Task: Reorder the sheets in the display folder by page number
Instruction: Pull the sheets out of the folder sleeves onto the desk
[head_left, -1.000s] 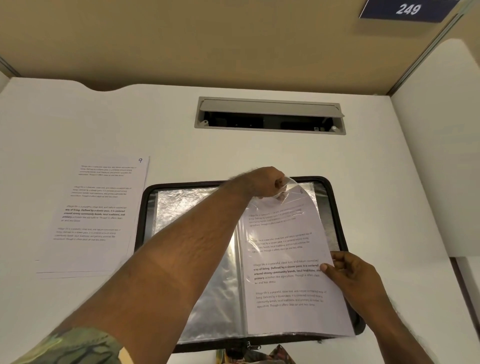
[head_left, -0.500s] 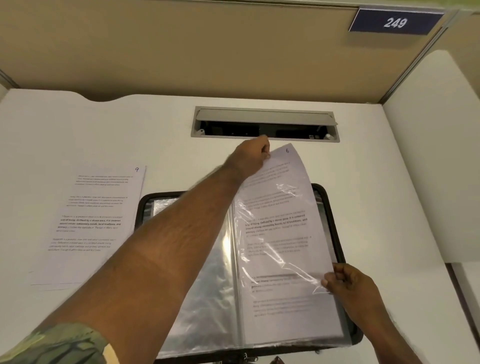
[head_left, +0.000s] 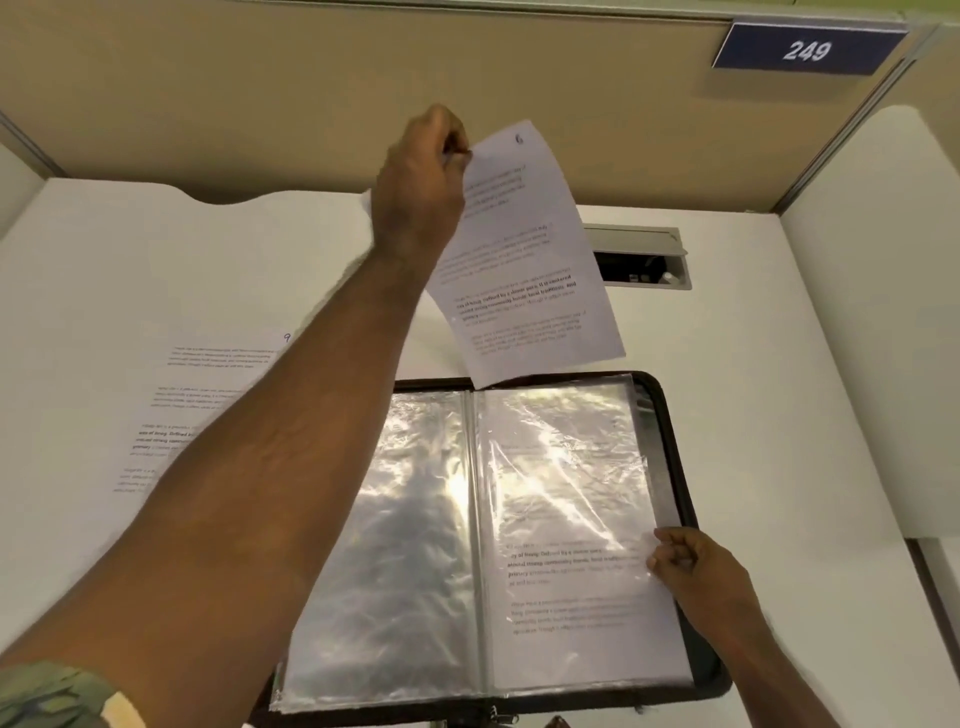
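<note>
- Currently left hand (head_left: 423, 176) pinches top edge of sheet marked 6 (head_left: 524, 254), fingers curled on it; sheet held up in the air above the display folder (head_left: 670, 415), its bottom corner hanging right at the folder's top edge.
- Right hand (head_left: 696, 569) curled, pinching outer edge of the right-hand sleeve (head_left: 566, 499), pinning it down. Another printed sheet shows inside that sleeve, number not readable through glare.
- Left-hand sleeve (head_left: 400, 519) looks empty, can't be sure, heavy reflection.
- Sheet marked 9 (head_left: 218, 395) lies flat on the white desk (head_left: 779, 364), just left of the folder, partly hidden by the forearm.
- Step, my read: page 6 is out, needs parking on the desk or going into the correct sleeve.
- Risks:
  - one-corner pinch, paper droops and curls; could crease or slip if swung fast.
  - dropping 6 onto 9 face-up buries one number, loose sheets get mixed.
  - hanging corner could snag the sleeve mouth if brought back down.
  - if right hand lets go, the slick plastic may flip and lose the place.
  - open cable slot (head_left: 644, 260) sits behind the sheet; a dropped sheet could slide toward it.
</note>
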